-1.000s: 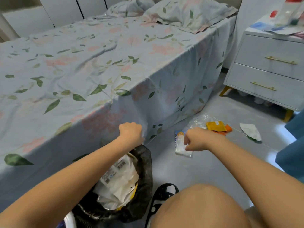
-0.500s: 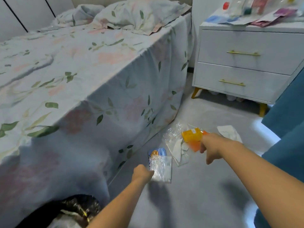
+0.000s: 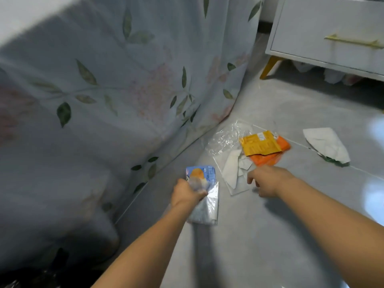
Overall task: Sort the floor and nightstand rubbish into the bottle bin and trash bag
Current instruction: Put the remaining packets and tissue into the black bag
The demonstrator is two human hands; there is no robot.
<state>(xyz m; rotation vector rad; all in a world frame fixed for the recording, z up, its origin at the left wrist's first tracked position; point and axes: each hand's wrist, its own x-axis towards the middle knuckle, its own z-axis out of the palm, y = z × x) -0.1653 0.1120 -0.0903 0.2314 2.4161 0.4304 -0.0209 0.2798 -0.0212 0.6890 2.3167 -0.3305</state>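
My left hand (image 3: 188, 193) is closed on a blue and clear plastic wrapper (image 3: 204, 192) that lies on the grey floor beside the bed. My right hand (image 3: 265, 179) hovers with fingers loosely spread just over a clear plastic bag holding white paper scraps (image 3: 230, 169). Beyond it lie a yellow packet (image 3: 259, 143) on top of an orange wrapper (image 3: 270, 157). A crumpled white paper (image 3: 326, 143) lies further right. The black trash bag (image 3: 27, 279) shows only as a dark edge at the bottom left.
The bed with its leaf-patterned sheet (image 3: 114, 90) hangs down to the floor on the left. A white nightstand (image 3: 332, 32) with gold handles and yellow legs stands at the top right, with something pale under it.
The view has dropped closer to the floor. My left hand has closed on the blue wrapper. My right hand has drawn back from the yellow packet toward the clear bag.
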